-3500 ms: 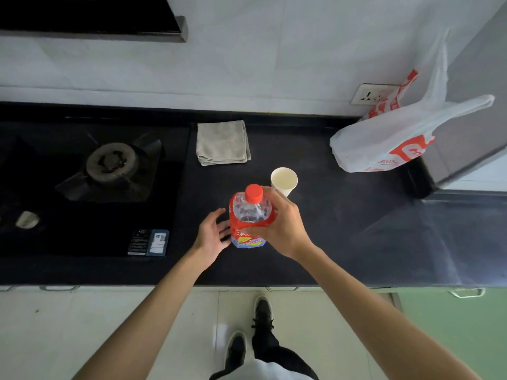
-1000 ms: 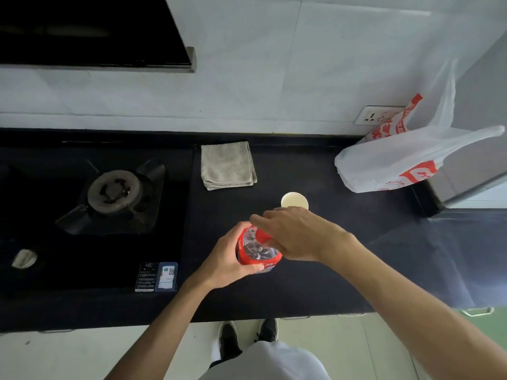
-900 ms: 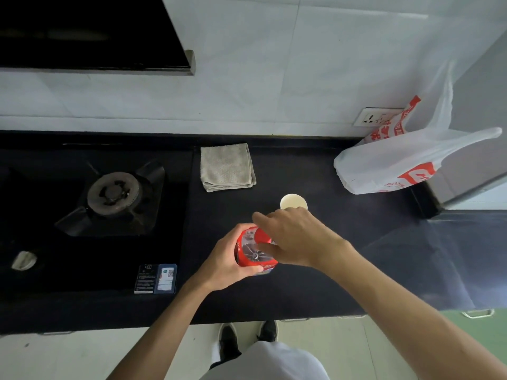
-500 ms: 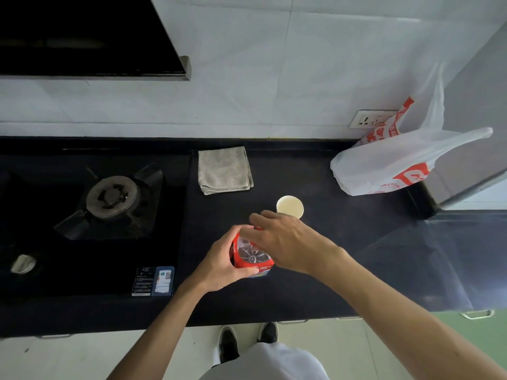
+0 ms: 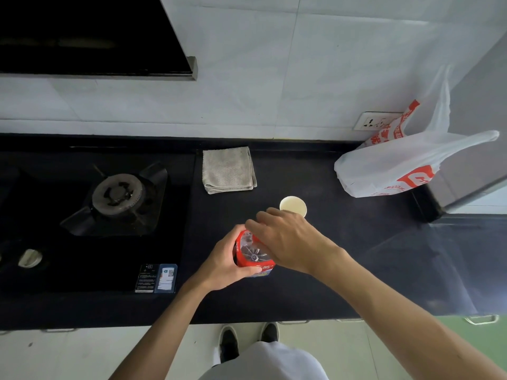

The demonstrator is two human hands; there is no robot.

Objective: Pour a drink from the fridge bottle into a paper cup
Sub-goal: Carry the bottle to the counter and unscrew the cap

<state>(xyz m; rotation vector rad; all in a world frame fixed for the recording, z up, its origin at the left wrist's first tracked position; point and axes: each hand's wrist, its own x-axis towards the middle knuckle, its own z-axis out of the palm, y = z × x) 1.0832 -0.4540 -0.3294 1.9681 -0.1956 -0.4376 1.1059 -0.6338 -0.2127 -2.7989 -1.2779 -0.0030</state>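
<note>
Both arms reach in from the bottom and meet over the middle of the black counter [image 5: 356,270]. The left hand [image 5: 223,266] comes from the left, with its thumb on the near side of the bottle [image 5: 251,255] and its fingers going round the left side. The right hand [image 5: 288,242] lies over the top of the bottle, back up, with its fingers bent down. The bottle stands on the counter, well in from the front edge. The paper cup [image 5: 292,206] stands just behind the right hand, with its mouth up. There is bare counter to the right of the hands, and more between the cup and the plastic bag [image 5: 389,171] in the far right corner. The stove [image 5: 118,192] is on the left, and its edge is near the left hand. A folded cloth [image 5: 227,170] lies by the back wall. The left grip is closed round the red label of the bottle. The right grip is curled over the bottle's top, but I cannot tell what it holds under there.
</note>
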